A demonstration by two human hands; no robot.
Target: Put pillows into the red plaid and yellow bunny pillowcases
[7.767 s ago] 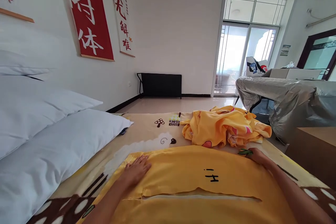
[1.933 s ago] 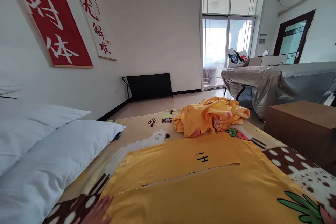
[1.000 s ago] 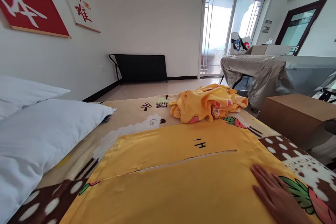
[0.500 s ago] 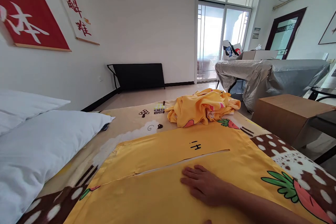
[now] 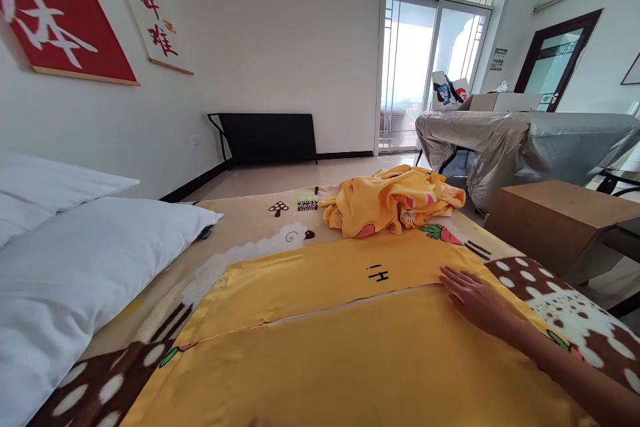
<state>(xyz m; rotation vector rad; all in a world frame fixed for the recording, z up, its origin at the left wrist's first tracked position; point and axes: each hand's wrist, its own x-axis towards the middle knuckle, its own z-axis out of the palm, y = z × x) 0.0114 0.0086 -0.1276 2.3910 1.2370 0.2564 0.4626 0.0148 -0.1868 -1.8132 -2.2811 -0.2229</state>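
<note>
A: Right hand (image 5: 470, 297) palm down on the yellow cover (image 5: 325, 360), fingers outstretched, loosely together, clamped on nothing. Fingertips right at the slit's (image 5: 350, 303) right end!

B: And the left hand (image 5: 264, 422)?

A: Only a blurred sliver, bottom edge; I can't tell how those fingers stand.

B: Edges, then!

A: Cover's spread on the patterned blanket (image 5: 255, 213). Strips of blanket separate it from the white pillows (image 5: 125, 253) and the carton (image 5: 545, 220). Far edge meets the bundled cloth (image 5: 390, 203); wide, flat yellow stretch left of the right hand.

B: Pointing where?

A: Slit's long axis runs left to right, right end farther off; "Hi" lettering (image 5: 377, 273) tops face left. Near edge is out of frame, so I can't call the cover's long axis.
</note>
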